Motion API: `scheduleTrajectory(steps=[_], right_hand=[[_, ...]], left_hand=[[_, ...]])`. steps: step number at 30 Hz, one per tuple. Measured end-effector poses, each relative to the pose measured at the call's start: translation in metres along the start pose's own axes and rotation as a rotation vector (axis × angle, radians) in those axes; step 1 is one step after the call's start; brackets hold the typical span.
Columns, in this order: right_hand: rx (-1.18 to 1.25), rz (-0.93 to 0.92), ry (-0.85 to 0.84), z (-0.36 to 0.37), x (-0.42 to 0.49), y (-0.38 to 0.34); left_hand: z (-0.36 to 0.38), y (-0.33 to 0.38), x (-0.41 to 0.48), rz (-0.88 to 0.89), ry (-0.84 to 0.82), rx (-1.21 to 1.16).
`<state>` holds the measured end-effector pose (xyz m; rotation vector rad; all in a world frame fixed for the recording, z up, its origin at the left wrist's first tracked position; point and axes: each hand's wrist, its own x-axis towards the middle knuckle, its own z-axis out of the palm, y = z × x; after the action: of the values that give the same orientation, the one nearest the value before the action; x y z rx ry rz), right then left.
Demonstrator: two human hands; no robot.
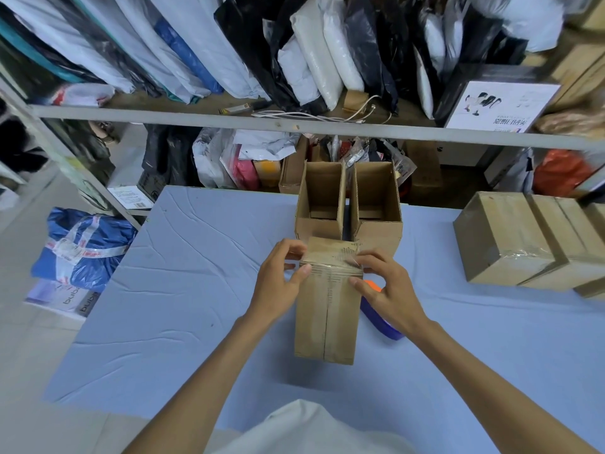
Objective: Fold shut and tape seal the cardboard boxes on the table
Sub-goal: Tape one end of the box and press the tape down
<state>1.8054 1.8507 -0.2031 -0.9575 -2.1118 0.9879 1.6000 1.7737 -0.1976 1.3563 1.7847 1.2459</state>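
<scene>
A closed cardboard box [325, 309] stands in the middle of the blue table [183, 290], its top seam running toward me with clear tape across the far edge. My left hand [281, 276] holds the box's far left corner, thumb on top and fingers curled over the edge. My right hand [383, 280] presses the tape down at the far right corner with fingers bent. Two open boxes [320, 204] [376, 204] stand side by side just behind it. A blue and orange tape dispenser [379, 319] lies to the right, partly hidden by my right hand.
Several sealed boxes [510, 244] sit in a row at the table's right edge. A metal shelf rail [196, 117] with bagged clothes runs behind the table. A blue wrapped parcel [82, 247] lies on the floor at left.
</scene>
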Motion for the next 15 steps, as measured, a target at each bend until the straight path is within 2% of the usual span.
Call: scheduleTrajectory(steps=[6,12,15], right_hand=[[-0.024,0.052,0.007,-0.0034,0.0043,-0.0016],[0.019,0.099,0.025,-0.0025,0.0054,-0.0083],[0.007,0.063,0.043,-0.0021,0.0032,-0.007]], left_hand=[[0.0009,0.0032,0.003,0.049,0.027,0.064],[0.0028,0.0061,0.0044,-0.019,0.068,0.026],[0.0024,0.0072,0.0049,-0.005,0.056,0.036]])
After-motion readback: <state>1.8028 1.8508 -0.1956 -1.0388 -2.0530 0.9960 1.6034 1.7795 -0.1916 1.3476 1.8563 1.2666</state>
